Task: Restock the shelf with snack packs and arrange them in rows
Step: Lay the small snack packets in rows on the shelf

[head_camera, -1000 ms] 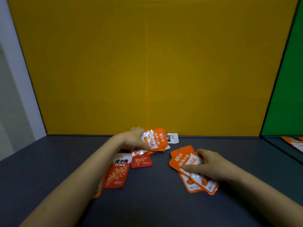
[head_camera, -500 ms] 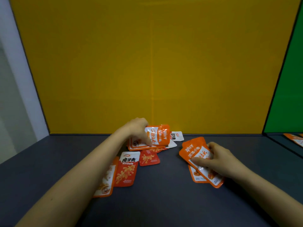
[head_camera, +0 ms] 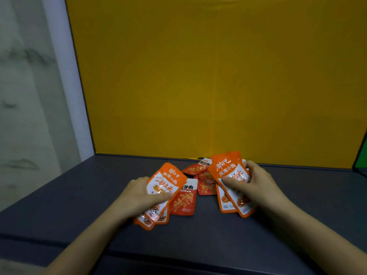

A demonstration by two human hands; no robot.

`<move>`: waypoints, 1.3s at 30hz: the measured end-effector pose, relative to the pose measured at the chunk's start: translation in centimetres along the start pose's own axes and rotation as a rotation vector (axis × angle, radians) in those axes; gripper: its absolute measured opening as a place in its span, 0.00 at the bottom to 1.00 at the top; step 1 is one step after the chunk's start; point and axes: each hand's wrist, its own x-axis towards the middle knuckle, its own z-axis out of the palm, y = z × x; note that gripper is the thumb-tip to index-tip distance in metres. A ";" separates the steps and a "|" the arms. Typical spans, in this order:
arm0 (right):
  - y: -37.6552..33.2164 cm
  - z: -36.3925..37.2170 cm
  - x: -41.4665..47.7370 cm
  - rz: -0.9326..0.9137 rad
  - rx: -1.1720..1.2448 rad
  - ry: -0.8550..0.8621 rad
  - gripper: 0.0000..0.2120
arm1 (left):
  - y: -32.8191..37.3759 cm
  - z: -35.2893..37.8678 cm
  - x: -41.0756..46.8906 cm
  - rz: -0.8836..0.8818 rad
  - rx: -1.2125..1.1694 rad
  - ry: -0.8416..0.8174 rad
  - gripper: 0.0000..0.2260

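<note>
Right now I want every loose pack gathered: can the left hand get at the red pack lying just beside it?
Probably not yet: the left hand already holds a fan of orange packs, which overlaps the red pack along its left edge.

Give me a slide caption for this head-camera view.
Each hand, left and right, holds orange snack packs above red packs on the dark shelf.

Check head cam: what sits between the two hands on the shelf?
Head view: loose red snack packs lie on the dark shelf between the left hand and right hand, each gripping orange packs; one red pack lies beside the left bunch.
</note>
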 end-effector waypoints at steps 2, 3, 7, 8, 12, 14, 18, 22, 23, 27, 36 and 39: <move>-0.1 0.6 0.0 -0.006 -0.020 0.013 0.17 | -0.1 0.3 0.0 -0.018 0.203 0.045 0.20; -0.1 0.8 -0.1 -0.006 -0.029 0.018 0.18 | 0.0 0.4 0.0 -0.027 0.247 0.045 0.21; 0.2 0.9 -0.3 0.013 -0.008 0.035 0.18 | -0.5 -0.1 0.6 -0.064 0.222 -0.013 0.29; 0.3 0.8 -0.4 0.018 -0.007 0.043 0.18 | -0.6 -0.4 0.6 -0.067 0.193 -0.016 0.30; 0.6 0.6 -0.7 0.041 0.018 0.058 0.15 | -0.3 -1.1 0.8 -0.093 0.014 -0.059 0.37; 0.6 0.6 -0.9 0.059 0.034 0.043 0.15 | 0.0 -1.5 1.0 -0.128 -0.025 -0.087 0.43; 0.7 0.5 -1.5 0.101 0.051 0.032 0.18 | 0.0 -2.2 1.9 -0.144 -0.110 -0.144 0.28; 0.7 -0.1 -2.2 0.117 0.090 0.040 0.19 | -0.6 -3.1 1.6 -0.122 -0.269 -0.160 0.11; 0.8 -0.3 -2.4 0.118 0.108 0.046 0.18 | -0.4 -3.4 1.1 -0.101 -0.313 -0.135 0.11; 1.2 -2.2 -3.9 0.110 0.211 0.078 0.16 | 2.0 -4.9 -1.1 0.027 -0.440 -0.104 0.35; 3.2 -12.7 -10.1 0.122 0.285 0.177 0.12 | 12.3 7.7 -2.4 0.114 -0.660 -0.300 0.11; 4.9 -17.8 -13.0 0.135 0.283 0.249 0.09 | 15.7 14.3 -3.3 0.119 -0.728 -0.381 0.09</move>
